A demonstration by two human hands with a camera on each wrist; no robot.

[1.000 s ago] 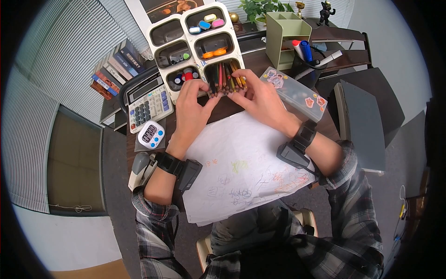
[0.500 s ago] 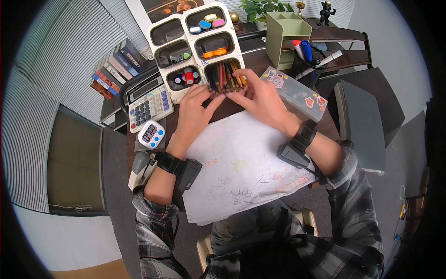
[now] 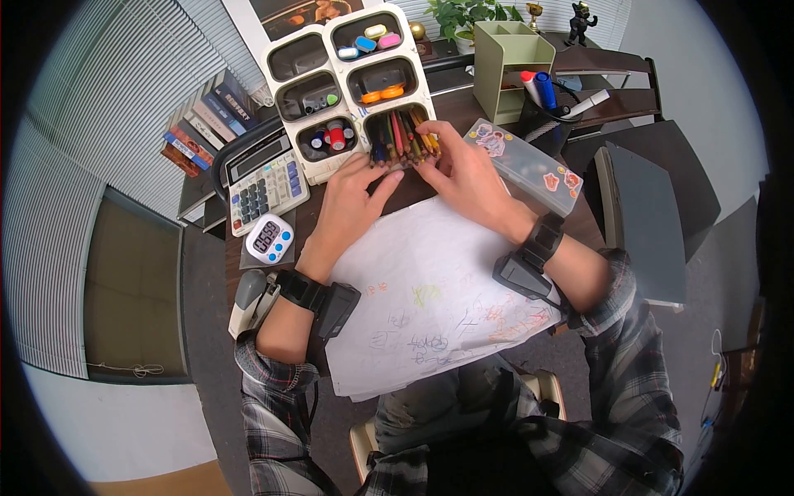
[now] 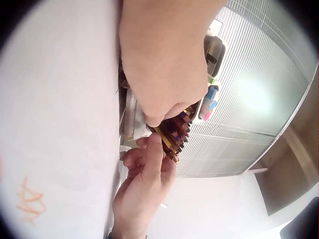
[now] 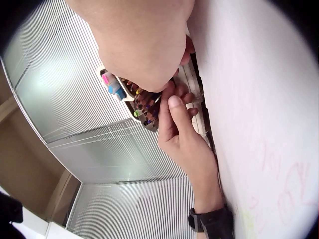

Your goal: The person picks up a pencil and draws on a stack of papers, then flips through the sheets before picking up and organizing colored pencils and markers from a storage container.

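Observation:
A thick bundle of coloured pencils (image 3: 400,140) leans in the near right compartment of a white desk organizer (image 3: 358,109), with sharpened tips toward me. My left hand (image 3: 347,198) is at the bundle's left and near side, fingers curled against it and thumb a little apart. Across from it, my right hand (image 3: 471,178) holds the bundle's right side between bent index finger and thumb. In the left wrist view the pencil tips (image 4: 174,134) stick up between the hands. The fingertips are partly hidden behind the pencils.
Drawn-on white paper (image 3: 438,289) lies under my forearms. On the left are a calculator (image 3: 266,190), a timer (image 3: 270,240) and a stapler (image 3: 251,302). At the right lie a clear stickered case (image 3: 529,169), a green holder (image 3: 500,78) and markers (image 3: 544,89). Erasers (image 3: 365,44) fill another compartment.
My left hand has drawn slightly down from the compartments, and its thumb has come away from the pencil tips. The pencils have shifted a little; the right hand has barely moved.

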